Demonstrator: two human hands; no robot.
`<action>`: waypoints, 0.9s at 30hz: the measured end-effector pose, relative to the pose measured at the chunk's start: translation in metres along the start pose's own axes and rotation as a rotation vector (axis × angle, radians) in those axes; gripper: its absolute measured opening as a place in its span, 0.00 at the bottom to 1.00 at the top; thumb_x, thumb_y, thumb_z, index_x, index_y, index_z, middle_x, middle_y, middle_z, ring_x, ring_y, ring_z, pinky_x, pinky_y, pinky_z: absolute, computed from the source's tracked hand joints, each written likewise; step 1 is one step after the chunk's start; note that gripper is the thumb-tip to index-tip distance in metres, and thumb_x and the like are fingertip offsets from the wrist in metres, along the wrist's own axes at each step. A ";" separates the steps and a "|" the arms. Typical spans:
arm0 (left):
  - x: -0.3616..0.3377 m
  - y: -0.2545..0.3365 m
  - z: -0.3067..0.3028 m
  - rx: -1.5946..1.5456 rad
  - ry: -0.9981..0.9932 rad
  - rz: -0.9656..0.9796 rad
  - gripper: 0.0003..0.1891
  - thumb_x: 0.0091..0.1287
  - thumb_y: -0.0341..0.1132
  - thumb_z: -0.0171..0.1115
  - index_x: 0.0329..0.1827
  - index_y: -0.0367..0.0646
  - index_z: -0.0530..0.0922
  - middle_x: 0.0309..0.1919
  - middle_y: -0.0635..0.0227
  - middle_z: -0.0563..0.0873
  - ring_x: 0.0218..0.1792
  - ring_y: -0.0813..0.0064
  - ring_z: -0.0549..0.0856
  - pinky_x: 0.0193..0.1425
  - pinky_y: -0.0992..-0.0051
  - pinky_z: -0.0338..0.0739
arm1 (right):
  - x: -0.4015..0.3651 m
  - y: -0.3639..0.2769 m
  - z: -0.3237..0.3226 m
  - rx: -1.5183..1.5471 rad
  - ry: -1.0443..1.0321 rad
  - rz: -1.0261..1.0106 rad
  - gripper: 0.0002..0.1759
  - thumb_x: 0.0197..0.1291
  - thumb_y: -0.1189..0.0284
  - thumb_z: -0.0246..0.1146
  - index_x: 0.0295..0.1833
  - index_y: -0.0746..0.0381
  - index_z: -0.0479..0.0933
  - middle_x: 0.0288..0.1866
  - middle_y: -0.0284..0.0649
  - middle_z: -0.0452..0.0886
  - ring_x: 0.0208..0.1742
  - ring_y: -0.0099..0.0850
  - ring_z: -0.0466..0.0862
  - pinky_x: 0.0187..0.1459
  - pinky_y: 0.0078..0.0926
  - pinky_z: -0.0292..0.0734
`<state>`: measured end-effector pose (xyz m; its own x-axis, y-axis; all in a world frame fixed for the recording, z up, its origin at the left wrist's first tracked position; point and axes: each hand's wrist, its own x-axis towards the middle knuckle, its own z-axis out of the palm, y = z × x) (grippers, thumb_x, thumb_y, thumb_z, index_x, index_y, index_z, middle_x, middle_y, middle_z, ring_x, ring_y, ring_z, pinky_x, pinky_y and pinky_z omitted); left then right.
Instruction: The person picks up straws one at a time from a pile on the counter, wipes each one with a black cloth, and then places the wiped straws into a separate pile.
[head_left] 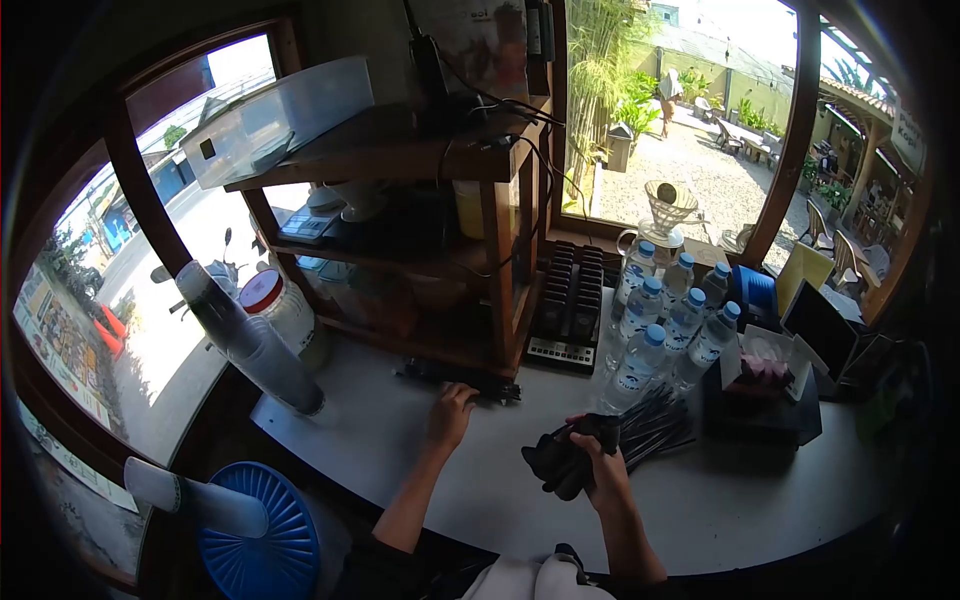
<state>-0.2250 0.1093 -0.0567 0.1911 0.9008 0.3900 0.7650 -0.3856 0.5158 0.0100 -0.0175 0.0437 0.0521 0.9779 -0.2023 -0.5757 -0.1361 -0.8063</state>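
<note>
My left hand (pixel 450 412) rests on the white counter with its fingers curled against the near side of a black bundle (pixel 490 388), which looks like thin straws lying along the shelf foot. Whether the fingertips pinch anything is hidden. My right hand (pixel 605 468) grips a crumpled black glove-like thing (pixel 560 460) with rounded, finger-like lobes. Just beyond that hand, a fan of long black straws (pixel 655 425) lies spread on the counter, in front of the water bottles (pixel 640 362).
Stacked clear cups (pixel 250 345) lean at the left by a red-lidded jar (pixel 262 290). A wooden shelf (pixel 498 270) rises behind my left hand. On the right stand a black box (pixel 760 425) and a dark screen (pixel 820 325). A blue stool (pixel 260 555) is below left.
</note>
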 end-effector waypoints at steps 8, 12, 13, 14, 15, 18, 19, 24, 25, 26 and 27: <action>0.016 -0.024 -0.011 -0.110 -0.035 0.161 0.08 0.55 0.26 0.69 0.38 0.42 0.83 0.38 0.66 0.84 0.48 0.64 0.80 0.54 0.67 0.75 | 0.012 0.025 0.017 0.022 0.107 -0.064 0.14 0.62 0.70 0.62 0.52 0.62 0.73 0.41 0.42 0.80 0.43 0.30 0.81 0.44 0.26 0.79; 0.019 0.007 -0.050 -0.255 0.019 0.137 0.07 0.57 0.26 0.68 0.39 0.42 0.84 0.36 0.66 0.86 0.41 0.68 0.84 0.47 0.70 0.77 | 0.015 0.031 0.023 0.112 0.276 -0.165 0.15 0.67 0.64 0.57 0.54 0.61 0.74 0.45 0.40 0.80 0.44 0.29 0.82 0.45 0.26 0.79; 0.019 0.020 -0.062 -0.345 0.011 0.080 0.06 0.58 0.26 0.68 0.39 0.43 0.84 0.36 0.66 0.86 0.40 0.71 0.85 0.45 0.72 0.78 | 0.017 0.034 0.024 0.151 0.326 -0.198 0.17 0.68 0.62 0.56 0.55 0.61 0.74 0.46 0.40 0.80 0.45 0.29 0.82 0.46 0.26 0.79; 0.018 0.029 -0.070 -0.434 0.003 0.022 0.06 0.59 0.25 0.68 0.39 0.43 0.84 0.36 0.67 0.87 0.39 0.73 0.86 0.44 0.73 0.79 | 0.019 0.036 0.026 0.168 0.337 -0.234 0.19 0.68 0.61 0.56 0.57 0.61 0.73 0.46 0.40 0.80 0.45 0.29 0.82 0.45 0.26 0.79; 0.016 0.033 -0.071 -0.592 -0.034 0.002 0.06 0.60 0.25 0.67 0.40 0.42 0.84 0.37 0.66 0.87 0.39 0.75 0.86 0.44 0.74 0.79 | 0.021 0.038 0.030 0.185 0.346 -0.269 0.20 0.69 0.59 0.56 0.58 0.62 0.72 0.46 0.40 0.80 0.44 0.28 0.82 0.44 0.26 0.79; 0.005 0.052 -0.074 -1.044 -0.138 -0.061 0.07 0.61 0.23 0.66 0.41 0.38 0.82 0.38 0.65 0.87 0.41 0.76 0.86 0.46 0.75 0.81 | 0.017 0.038 0.045 -0.040 0.137 -0.304 0.22 0.70 0.59 0.56 0.62 0.61 0.70 0.45 0.36 0.77 0.41 0.23 0.79 0.42 0.22 0.75; 0.002 0.066 -0.078 -1.180 -0.167 -0.083 0.07 0.61 0.22 0.66 0.42 0.37 0.81 0.37 0.65 0.86 0.41 0.75 0.86 0.48 0.74 0.82 | 0.016 0.038 0.050 -0.205 0.017 -0.306 0.21 0.70 0.61 0.56 0.62 0.61 0.69 0.44 0.35 0.76 0.41 0.22 0.78 0.41 0.21 0.74; -0.008 0.095 -0.073 -1.306 -0.138 -0.114 0.09 0.60 0.19 0.65 0.41 0.37 0.78 0.37 0.63 0.85 0.40 0.73 0.86 0.49 0.72 0.82 | 0.011 0.045 0.047 -0.464 -0.329 -0.229 0.15 0.63 0.72 0.64 0.52 0.59 0.70 0.34 0.31 0.74 0.34 0.17 0.75 0.34 0.19 0.71; -0.012 0.100 -0.073 -1.292 -0.106 -0.058 0.07 0.62 0.20 0.64 0.41 0.38 0.77 0.36 0.64 0.85 0.39 0.75 0.85 0.48 0.73 0.81 | 0.010 0.038 0.039 -0.563 -0.339 -0.218 0.14 0.63 0.72 0.65 0.51 0.59 0.70 0.32 0.31 0.74 0.33 0.17 0.75 0.33 0.19 0.72; -0.014 0.106 -0.074 -1.307 -0.070 -0.079 0.06 0.63 0.21 0.64 0.41 0.38 0.77 0.36 0.65 0.85 0.39 0.76 0.85 0.47 0.74 0.80 | 0.007 0.032 0.035 -0.663 -0.349 -0.205 0.14 0.62 0.71 0.66 0.50 0.59 0.70 0.30 0.30 0.74 0.31 0.17 0.75 0.32 0.19 0.72; -0.019 0.113 -0.078 -1.322 -0.035 -0.103 0.06 0.63 0.21 0.63 0.41 0.38 0.77 0.36 0.65 0.85 0.40 0.77 0.84 0.47 0.75 0.79 | 0.002 0.021 0.039 -0.760 -0.333 -0.287 0.15 0.60 0.70 0.68 0.48 0.60 0.71 0.28 0.33 0.77 0.28 0.21 0.78 0.28 0.22 0.73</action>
<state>-0.1900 0.0331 0.0532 0.1994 0.9344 0.2952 -0.3906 -0.2005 0.8985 -0.0334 -0.0126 0.0482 -0.1978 0.9698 0.1424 0.1288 0.1698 -0.9770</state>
